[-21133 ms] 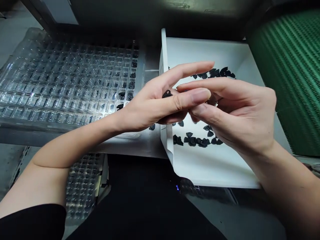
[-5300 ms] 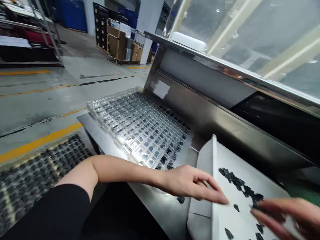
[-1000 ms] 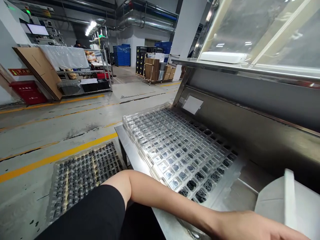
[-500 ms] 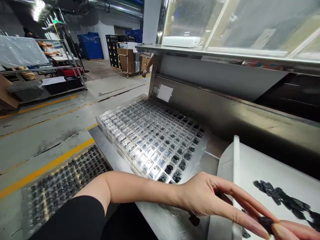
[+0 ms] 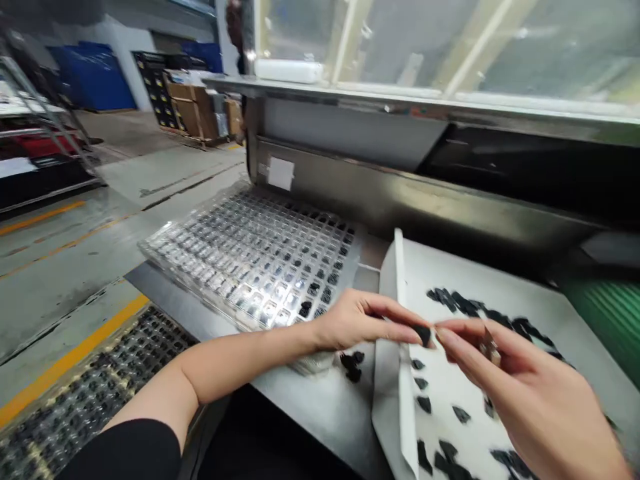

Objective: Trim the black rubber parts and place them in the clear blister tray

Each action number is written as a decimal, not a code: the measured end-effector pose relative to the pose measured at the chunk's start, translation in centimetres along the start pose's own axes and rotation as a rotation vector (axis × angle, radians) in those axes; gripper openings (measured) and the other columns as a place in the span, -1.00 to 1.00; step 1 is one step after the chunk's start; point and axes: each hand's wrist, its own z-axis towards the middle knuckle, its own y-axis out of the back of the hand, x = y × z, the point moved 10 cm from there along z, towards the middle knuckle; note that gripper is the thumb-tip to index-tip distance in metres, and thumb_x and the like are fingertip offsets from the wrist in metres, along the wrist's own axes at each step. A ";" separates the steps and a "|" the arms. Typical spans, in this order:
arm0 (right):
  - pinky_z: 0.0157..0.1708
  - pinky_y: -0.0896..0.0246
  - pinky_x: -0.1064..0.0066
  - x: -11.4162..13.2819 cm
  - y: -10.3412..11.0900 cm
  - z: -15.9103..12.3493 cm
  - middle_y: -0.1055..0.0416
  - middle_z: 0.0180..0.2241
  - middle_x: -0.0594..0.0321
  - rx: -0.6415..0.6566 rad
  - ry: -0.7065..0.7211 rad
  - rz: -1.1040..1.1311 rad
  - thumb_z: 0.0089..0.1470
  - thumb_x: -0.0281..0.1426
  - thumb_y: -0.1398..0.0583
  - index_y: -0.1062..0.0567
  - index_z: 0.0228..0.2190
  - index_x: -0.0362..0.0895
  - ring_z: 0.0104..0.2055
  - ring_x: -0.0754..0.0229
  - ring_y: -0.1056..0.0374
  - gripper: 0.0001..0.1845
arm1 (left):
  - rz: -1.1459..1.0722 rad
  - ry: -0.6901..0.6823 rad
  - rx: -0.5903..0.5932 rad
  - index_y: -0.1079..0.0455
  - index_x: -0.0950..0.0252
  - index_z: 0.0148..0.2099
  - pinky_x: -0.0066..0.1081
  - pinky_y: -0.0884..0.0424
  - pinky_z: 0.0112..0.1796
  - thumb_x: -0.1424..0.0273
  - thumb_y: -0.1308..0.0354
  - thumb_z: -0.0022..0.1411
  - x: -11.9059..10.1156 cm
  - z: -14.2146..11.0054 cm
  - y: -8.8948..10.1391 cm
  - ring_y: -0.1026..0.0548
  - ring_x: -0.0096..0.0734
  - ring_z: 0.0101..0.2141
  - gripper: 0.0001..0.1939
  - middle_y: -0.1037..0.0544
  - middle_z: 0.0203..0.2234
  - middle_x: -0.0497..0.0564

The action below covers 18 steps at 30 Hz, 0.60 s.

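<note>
My left hand (image 5: 355, 323) reaches over the left wall of the white tray (image 5: 400, 280), its thumb and fingers pinching a small black plastic part (image 5: 424, 335). At that part, the fingertips of my right hand (image 5: 530, 373) meet it, with a small pale bit between the two hands. A small pointed metal piece (image 5: 490, 347) sticks out between the right fingers; its kind is unclear. Below the hands, loose black parts (image 5: 461, 414) lie in the tray, and a row of more black parts (image 5: 480, 308) runs along its far side.
Left of the white tray lies a clear blister tray (image 5: 260, 253) with black parts in its right-hand pockets. A few black parts (image 5: 353, 367) rest on the metal bench (image 5: 320, 407). Lower left is another filled blister tray (image 5: 100, 380). A metal shelf (image 5: 380, 100) overhangs the bench.
The view has swung right and now shows more of the white tray. Both hands appear farther left and higher in the picture, still together at the black part. My right hand is now mostly visible.
</note>
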 end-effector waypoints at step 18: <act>-0.24 -0.45 0.31 3.0 -1.2 -1.9 -0.64 -0.13 0.07 -0.002 0.207 -0.358 0.57 -0.39 -0.12 -0.49 0.26 -0.29 -0.24 0.17 -0.53 -0.62 | -0.072 -0.034 -0.081 -0.79 0.19 -0.13 -0.60 0.08 -0.63 0.31 -0.62 0.13 -0.4 -0.5 0.8 -0.01 -0.75 -0.67 -0.76 -0.50 -0.61 -0.08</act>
